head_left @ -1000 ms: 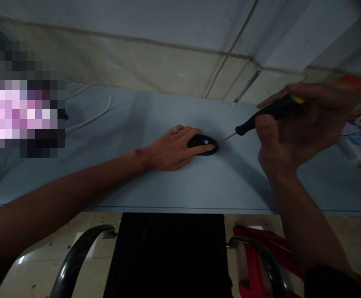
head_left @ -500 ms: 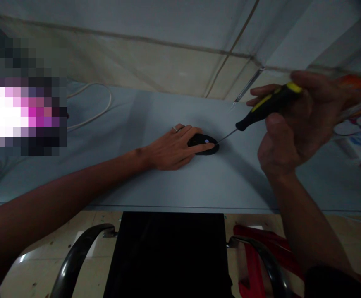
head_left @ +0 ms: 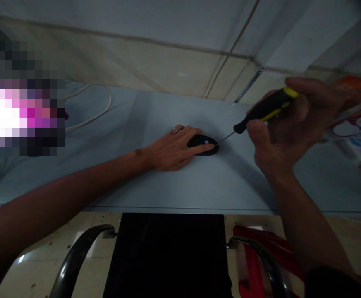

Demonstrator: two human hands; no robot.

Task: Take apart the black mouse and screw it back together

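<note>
A black computer mouse (head_left: 209,150) lies on the grey desk (head_left: 168,192), a small pale round spot showing on its upturned face. My left hand (head_left: 177,149), with a ring on one finger, grips the mouse and presses it against the desk. In my right hand (head_left: 287,120) is a black and yellow screwdriver (head_left: 261,109), its fingers closed around the handle. The thin shaft slants down to the left, and its tip meets the right end of the mouse beside my left index fingertip. Exactly what the tip touches is too small to make out.
White cables (head_left: 107,103) curl over the desk at the left, near a blurred-out patch. Printed packages (head_left: 358,136) sit at the right. A tiled wall (head_left: 155,62) runs along the back. Below the front edge is a chair with metal armrests (head_left: 77,252) and red parts (head_left: 251,269).
My right hand has turned the screwdriver handle, and its fingers have shifted around it. The tip stays at the same end of the mouse. My left hand and the mouse keep their place.
</note>
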